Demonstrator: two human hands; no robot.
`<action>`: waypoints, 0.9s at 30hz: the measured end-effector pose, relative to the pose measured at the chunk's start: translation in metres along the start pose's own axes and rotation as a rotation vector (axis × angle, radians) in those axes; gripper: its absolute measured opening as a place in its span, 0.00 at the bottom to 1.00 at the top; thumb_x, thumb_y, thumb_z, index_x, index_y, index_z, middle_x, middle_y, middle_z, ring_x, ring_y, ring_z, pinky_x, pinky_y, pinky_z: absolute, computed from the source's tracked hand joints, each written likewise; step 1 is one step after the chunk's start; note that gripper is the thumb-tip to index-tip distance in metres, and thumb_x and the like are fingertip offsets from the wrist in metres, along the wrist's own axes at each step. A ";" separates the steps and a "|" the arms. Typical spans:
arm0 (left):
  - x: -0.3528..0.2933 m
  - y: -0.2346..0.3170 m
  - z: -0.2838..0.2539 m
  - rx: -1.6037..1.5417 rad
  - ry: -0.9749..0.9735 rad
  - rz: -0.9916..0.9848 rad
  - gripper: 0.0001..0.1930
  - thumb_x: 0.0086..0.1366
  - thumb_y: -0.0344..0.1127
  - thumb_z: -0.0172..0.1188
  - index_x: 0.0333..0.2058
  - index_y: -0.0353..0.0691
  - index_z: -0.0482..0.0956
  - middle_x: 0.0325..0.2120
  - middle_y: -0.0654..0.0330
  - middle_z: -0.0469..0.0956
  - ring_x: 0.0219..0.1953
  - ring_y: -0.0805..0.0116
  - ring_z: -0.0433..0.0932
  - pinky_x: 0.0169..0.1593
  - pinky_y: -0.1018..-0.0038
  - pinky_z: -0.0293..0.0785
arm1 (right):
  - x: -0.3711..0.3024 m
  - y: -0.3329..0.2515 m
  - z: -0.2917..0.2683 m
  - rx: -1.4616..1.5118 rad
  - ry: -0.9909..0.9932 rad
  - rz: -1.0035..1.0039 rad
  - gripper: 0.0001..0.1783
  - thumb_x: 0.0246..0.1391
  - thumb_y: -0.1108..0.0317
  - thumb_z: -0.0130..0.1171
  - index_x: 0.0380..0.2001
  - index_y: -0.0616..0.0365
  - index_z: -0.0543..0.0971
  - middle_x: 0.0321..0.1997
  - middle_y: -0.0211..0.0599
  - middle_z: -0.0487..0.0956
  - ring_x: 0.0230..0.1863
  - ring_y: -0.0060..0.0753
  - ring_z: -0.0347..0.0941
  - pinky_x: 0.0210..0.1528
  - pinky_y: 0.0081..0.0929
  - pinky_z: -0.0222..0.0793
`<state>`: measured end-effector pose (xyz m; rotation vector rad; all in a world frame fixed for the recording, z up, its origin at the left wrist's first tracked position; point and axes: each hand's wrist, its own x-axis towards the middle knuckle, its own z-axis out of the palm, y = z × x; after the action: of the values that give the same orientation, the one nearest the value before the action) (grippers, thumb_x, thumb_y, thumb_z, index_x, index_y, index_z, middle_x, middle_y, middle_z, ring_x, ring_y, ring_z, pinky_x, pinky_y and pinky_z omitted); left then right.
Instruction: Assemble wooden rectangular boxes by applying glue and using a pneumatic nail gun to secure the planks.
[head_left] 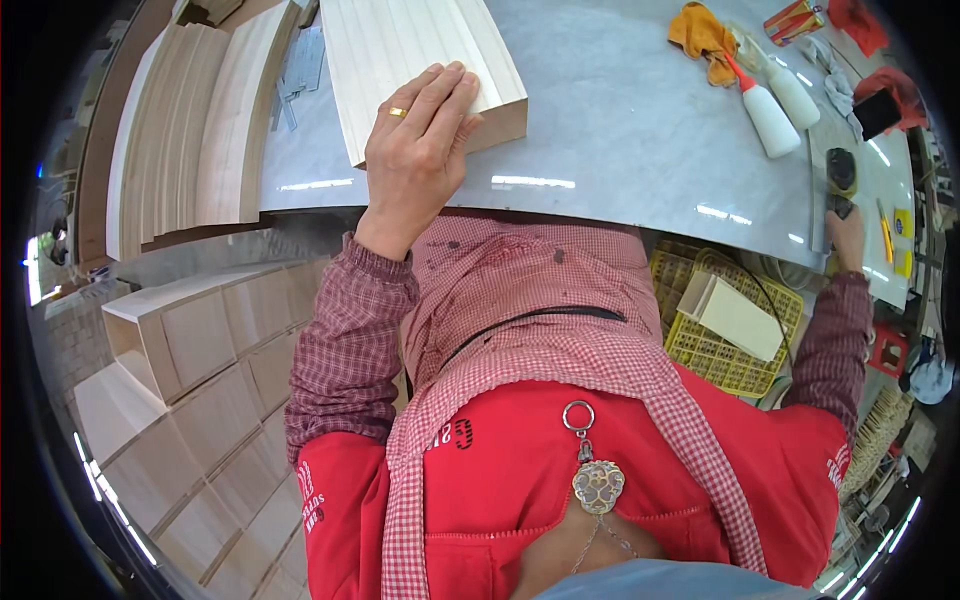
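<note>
My left hand (420,135) lies on a pale wooden box-like piece (420,50) at the table's near edge. Its fingers are stretched out over the top face, close to the near right corner, and a ring is on one finger. Far to the right, my right hand (848,235) is closed around a small dark object (840,207) by the table's right end. What that object is, I cannot make out. Just beyond it stands a black rounded thing (841,168).
Stacked wooden boards (190,130) stand at the left. Wooden boxes (210,400) are piled below them. White squeeze bottles (770,120), an orange cloth (703,40) and a yellow-handled tool (886,235) lie right on the grey table (610,130). A yellow crate (700,345) holds pale boards beneath.
</note>
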<state>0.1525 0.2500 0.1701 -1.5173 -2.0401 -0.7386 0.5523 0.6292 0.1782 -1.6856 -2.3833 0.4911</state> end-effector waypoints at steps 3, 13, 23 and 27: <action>0.002 -0.002 0.001 -0.023 0.015 0.005 0.17 0.56 0.28 0.62 0.46 0.44 0.79 0.47 0.66 0.77 0.51 0.66 0.74 0.52 0.73 0.70 | -0.033 -0.024 -0.038 0.283 -0.146 0.053 0.18 0.47 0.67 0.55 0.41 0.65 0.68 0.27 0.41 0.74 0.25 0.34 0.69 0.29 0.25 0.67; -0.002 -0.001 0.007 -0.007 0.057 -0.030 0.17 0.56 0.30 0.62 0.46 0.45 0.79 0.47 0.67 0.77 0.51 0.67 0.75 0.51 0.74 0.71 | -0.141 -0.260 -0.025 0.714 -0.605 -0.049 0.11 0.45 0.69 0.59 0.28 0.64 0.71 0.16 0.30 0.71 0.12 0.17 0.63 0.15 0.14 0.63; -0.002 0.001 0.004 0.018 0.079 -0.016 0.15 0.57 0.33 0.62 0.44 0.44 0.79 0.46 0.67 0.77 0.50 0.68 0.75 0.51 0.73 0.71 | -0.152 -0.314 -0.025 0.604 -0.773 -0.142 0.07 0.41 0.70 0.57 0.19 0.62 0.72 0.13 0.32 0.71 0.11 0.17 0.64 0.15 0.13 0.64; -0.001 0.001 0.005 0.007 0.102 0.002 0.15 0.54 0.31 0.62 0.41 0.38 0.79 0.44 0.61 0.78 0.48 0.65 0.76 0.53 0.71 0.70 | -0.155 -0.327 -0.035 0.615 -0.726 -0.120 0.07 0.40 0.69 0.57 0.18 0.61 0.72 0.12 0.32 0.71 0.10 0.18 0.64 0.13 0.13 0.64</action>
<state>0.1536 0.2528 0.1662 -1.4468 -1.9642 -0.7910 0.3289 0.3907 0.3378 -1.1875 -2.3168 1.8381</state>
